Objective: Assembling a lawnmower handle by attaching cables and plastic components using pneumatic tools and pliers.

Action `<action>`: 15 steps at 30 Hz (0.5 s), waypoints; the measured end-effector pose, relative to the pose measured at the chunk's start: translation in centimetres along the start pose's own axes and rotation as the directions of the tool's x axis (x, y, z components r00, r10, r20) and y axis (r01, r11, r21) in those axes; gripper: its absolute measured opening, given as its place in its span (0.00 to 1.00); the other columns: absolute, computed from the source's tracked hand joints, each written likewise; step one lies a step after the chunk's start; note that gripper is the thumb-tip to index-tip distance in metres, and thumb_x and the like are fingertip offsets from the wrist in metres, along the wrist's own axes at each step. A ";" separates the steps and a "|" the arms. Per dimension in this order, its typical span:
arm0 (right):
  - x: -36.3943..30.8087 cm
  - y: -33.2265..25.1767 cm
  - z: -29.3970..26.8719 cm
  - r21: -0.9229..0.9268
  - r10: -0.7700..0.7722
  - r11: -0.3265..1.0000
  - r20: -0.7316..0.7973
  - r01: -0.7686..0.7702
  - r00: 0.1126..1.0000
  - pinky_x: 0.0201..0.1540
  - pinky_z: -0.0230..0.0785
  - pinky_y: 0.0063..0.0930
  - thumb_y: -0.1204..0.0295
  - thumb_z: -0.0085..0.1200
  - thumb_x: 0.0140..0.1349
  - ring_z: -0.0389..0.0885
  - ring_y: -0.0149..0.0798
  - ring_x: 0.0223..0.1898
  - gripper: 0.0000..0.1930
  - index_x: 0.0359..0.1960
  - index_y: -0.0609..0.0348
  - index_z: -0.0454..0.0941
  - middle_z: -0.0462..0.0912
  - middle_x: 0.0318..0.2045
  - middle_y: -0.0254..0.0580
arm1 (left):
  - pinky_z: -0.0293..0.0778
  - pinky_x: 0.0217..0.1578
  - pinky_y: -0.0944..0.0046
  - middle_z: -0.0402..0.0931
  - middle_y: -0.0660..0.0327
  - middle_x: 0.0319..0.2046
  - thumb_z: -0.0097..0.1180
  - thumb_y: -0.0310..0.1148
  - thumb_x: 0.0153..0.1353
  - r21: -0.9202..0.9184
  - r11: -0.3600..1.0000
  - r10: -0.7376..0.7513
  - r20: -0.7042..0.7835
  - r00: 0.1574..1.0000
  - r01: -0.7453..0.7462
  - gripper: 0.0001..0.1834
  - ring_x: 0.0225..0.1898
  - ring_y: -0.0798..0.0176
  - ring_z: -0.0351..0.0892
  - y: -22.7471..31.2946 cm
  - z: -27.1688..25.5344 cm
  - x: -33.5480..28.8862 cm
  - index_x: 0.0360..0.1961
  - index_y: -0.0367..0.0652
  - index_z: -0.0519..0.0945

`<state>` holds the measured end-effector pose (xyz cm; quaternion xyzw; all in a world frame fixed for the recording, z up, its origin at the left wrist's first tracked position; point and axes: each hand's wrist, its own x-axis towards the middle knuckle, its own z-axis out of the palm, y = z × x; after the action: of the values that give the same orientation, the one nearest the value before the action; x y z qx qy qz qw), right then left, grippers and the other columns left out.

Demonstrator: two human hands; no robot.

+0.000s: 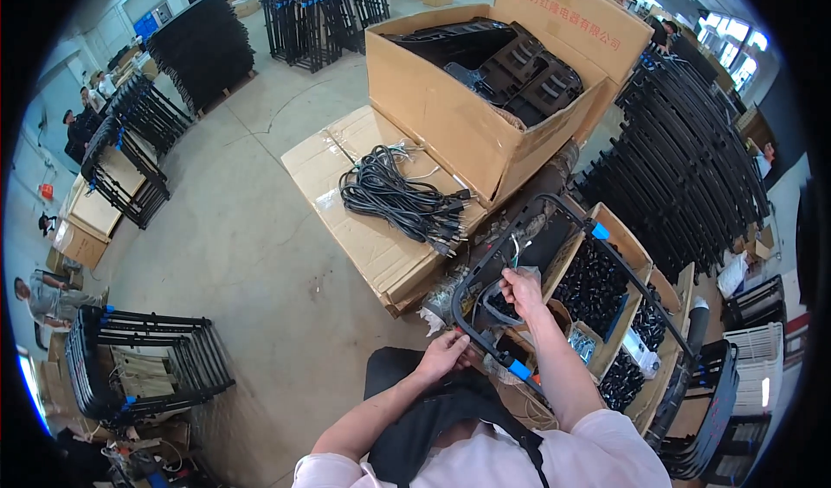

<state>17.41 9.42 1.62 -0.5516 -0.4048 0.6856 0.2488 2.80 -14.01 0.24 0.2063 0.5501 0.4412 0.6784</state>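
The black tubular metal frame (457, 307) with blue clips lies over a low wooden divided tray (625, 319), right in front of the person. The right hand (522, 293) has its fingers pinched closed on a thin wire with pale ends (516, 247); the left hand (444, 356) has its fingers curled at the frame's near corner (whether gripping it, I can't tell). A hard tug could snag those ends, I'd judge; a slack left hold could let the frame slide, scattering the small black plastic parts (592, 291).
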 end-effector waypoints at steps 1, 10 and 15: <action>0.3 -0.1 0.2 0.002 0.000 1.000 0.004 0.000 1.000 0.17 0.60 0.20 0.67 0.57 0.74 0.72 0.26 0.18 0.10 0.36 0.59 0.76 0.79 0.24 0.35 | 0.80 0.35 0.67 0.84 0.62 0.35 0.51 0.44 0.79 0.002 1.000 0.000 -0.005 1.000 0.000 0.15 0.32 0.69 0.83 -0.3 -0.1 0.3 0.48 0.42 0.78; 0.2 0.8 1.5 -0.064 -0.013 0.998 0.089 0.019 0.996 0.17 0.59 0.21 0.68 0.57 0.74 0.71 0.25 0.17 0.09 0.38 0.61 0.76 0.78 0.23 0.34 | 0.81 0.32 0.65 0.84 0.61 0.34 0.54 0.45 0.76 0.139 0.990 0.013 -0.003 1.000 -0.013 0.18 0.31 0.68 0.83 -1.1 -0.7 -0.5 0.47 0.39 0.80; 0.6 0.5 2.0 -0.074 -0.021 0.997 0.089 0.027 0.996 0.16 0.58 0.20 0.67 0.56 0.74 0.70 0.25 0.17 0.10 0.38 0.61 0.75 0.78 0.23 0.34 | 0.80 0.36 0.66 0.83 0.61 0.35 0.54 0.40 0.76 0.139 0.988 0.073 -0.061 0.995 -0.064 0.13 0.32 0.69 0.82 -1.2 0.5 1.8 0.47 0.39 0.80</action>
<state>15.42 9.06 0.97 -0.5249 -0.4474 0.6904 0.2181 3.69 -13.08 -1.50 0.2566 0.5938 0.4318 0.6286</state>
